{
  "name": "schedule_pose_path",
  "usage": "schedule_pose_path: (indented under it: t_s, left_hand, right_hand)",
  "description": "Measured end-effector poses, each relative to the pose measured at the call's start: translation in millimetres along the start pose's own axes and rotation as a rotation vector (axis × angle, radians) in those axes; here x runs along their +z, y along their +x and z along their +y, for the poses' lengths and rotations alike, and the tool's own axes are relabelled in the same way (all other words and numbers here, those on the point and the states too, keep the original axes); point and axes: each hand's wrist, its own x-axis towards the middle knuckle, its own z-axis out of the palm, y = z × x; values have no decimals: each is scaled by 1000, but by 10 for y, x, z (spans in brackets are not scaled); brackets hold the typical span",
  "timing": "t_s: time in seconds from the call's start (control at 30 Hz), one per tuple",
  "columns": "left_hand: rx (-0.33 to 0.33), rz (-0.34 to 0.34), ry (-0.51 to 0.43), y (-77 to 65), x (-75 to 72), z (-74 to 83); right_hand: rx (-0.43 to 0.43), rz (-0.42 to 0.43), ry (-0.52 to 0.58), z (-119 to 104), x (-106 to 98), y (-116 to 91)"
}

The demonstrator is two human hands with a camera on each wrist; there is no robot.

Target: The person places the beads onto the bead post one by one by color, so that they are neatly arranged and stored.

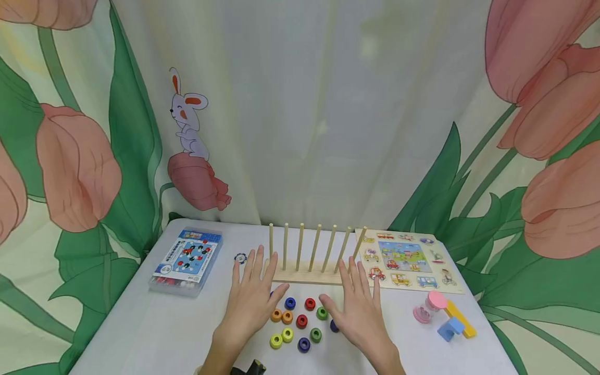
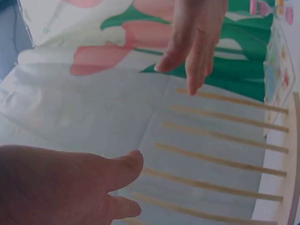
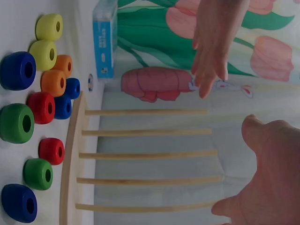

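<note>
Both hands are held up over the white table, fingers spread, with nothing in them. On the left is my left hand (image 1: 250, 302), and across from it my right hand (image 1: 360, 312); the thumbs point toward each other. Between and below them lie loose beads with holes: yellow (image 1: 276, 341), orange (image 1: 287, 317), red (image 1: 302, 321), green (image 1: 316, 335) and blue (image 1: 304, 345). A wooden rack (image 1: 307, 276) with several upright pegs (image 3: 150, 155) stands just behind the beads. No bead shows on the pegs. The fingertips overlap the rack's two ends in the head view.
A clear box (image 1: 187, 260) with a molecule picture lies at the left. Back right is a wooden picture puzzle (image 1: 454, 263). Nearer on that side are a pink toy piece (image 1: 436, 301), a blue block (image 1: 451, 328) and a yellow block (image 1: 461, 319). A tulip-print curtain (image 1: 300, 114) hangs behind.
</note>
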Motion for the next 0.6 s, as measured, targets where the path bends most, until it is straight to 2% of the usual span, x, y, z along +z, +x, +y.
schedule_pose_path:
  t_s: [0.13,0.2,0.3,0.37,0.47,0.53,0.6]
  left_hand:
    - [-47,-23,-17,9,-9,-86]
    - [-81,-26,-43,73,-14,-175]
    - [-127,-10,-117,224,61,-343]
    - [-163,-5,-204,353,200,-461]
    - [-208,-13,-336,507,543,-649]
    - [-242,-21,-405,538,802,-767]
    - [-273,-27,-444,508,1028,-864]
  right_hand:
    - [1,56,66,35,-57,-37]
    - [2,112,135,76,-113,-21]
    - [30,171,262,146,-130,18]
    - [65,170,336,214,-82,42]
    - [151,83,443,344,87,21]
    - [206,-10,513,432,239,-41]
    - [253,-102,561,510,399,-143]
